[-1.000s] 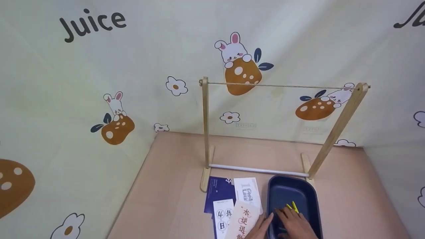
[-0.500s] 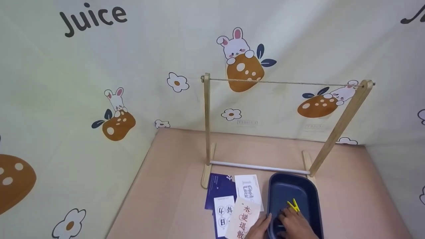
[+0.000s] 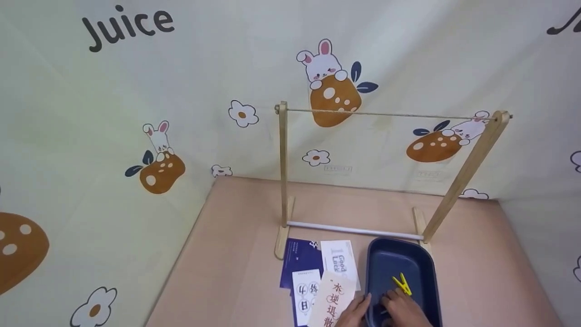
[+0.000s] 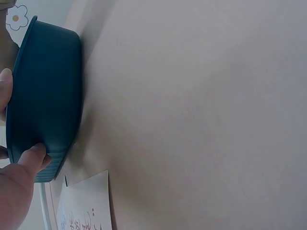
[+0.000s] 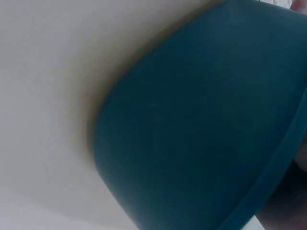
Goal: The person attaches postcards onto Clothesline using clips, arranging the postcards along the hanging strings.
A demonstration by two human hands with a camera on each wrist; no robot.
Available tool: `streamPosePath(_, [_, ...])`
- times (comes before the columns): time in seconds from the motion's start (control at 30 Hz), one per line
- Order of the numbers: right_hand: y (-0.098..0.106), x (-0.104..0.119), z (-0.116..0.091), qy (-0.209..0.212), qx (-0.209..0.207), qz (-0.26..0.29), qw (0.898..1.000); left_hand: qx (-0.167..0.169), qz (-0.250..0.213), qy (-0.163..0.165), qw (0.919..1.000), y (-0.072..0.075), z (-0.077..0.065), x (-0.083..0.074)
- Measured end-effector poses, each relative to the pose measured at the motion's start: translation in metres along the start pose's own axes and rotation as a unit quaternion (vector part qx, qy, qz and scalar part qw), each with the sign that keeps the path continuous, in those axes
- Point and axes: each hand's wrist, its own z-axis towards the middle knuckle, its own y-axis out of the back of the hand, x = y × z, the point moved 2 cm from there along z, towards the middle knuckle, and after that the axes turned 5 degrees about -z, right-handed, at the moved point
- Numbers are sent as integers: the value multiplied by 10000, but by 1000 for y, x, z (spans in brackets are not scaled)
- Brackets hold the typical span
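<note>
Head view: the yellow clothespin (image 3: 405,288), partly covered a second ago, now shows more fully in the basin (image 3: 394,260), just beyond the right hand (image 3: 403,308); left hand (image 3: 356,310) touches the basin; neither grip is clear.

Right hand (image 3: 405,311): fingers drawn back slightly since a second ago.
Yellow clothespin (image 3: 403,285): less covered by them, more showing.

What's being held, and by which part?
Cannot be told: the left hand touches the side of the tray, grip unclear; the right hand, inside it, hides any hold.
</note>
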Motion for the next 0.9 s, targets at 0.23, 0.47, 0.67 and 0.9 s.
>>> streamPosePath(0.23, [0, -1, -3, 300, -41, 150, 9994, -198, 244, -421, 9986, -1, -1, 2])
streamPosePath(0.47, [0, -5, -5, 455, -3, 192, 9988, 14, -538, 68, 9985, -2, -1, 2])
streamPosePath(0.67, [1, -12, -9, 1036, -240, 585, 9926, 114, -974, 148, 9951, -2, -2, 2])
streamPosePath(0.9, [3, -10, -12, 898, -255, 435, 9947, -1, -1006, 237, 9946, -3, -3, 2])
